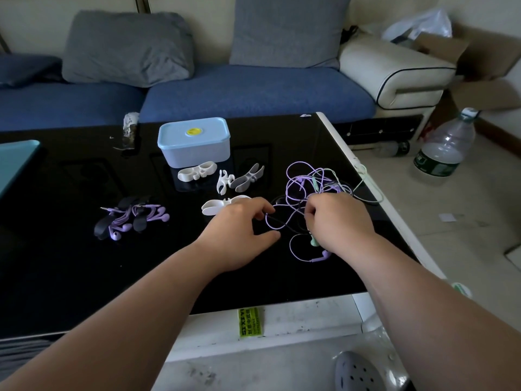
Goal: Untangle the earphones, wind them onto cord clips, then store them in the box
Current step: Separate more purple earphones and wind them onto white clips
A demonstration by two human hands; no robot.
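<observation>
I see both hands low over the black table (70, 272), working at the tangled earphones (303, 182), which lie near the table's right edge as a loose knot of purple, mint and black cords. My left hand (239, 232) has its fingers curled, the tips hooked on a purple loop at the knot's near-left side, with the thumb held apart below. My right hand (341, 221) is closed over the middle of the knot, fingers bent down into the cords. I cannot tell which strand it holds. A purple earbud (321, 256) and a mint earbud (313, 241) stick out just beside the right wrist.

The box (194, 148), pale blue with its lid on, stands further back near the table's middle. Four white cord clips (197, 173) lie between it and the hands, the nearest partly under my left knuckles. Well to the left lie wound earphones (132, 218), purple, on black clips. A blue sofa (253, 91) sits behind the table.
</observation>
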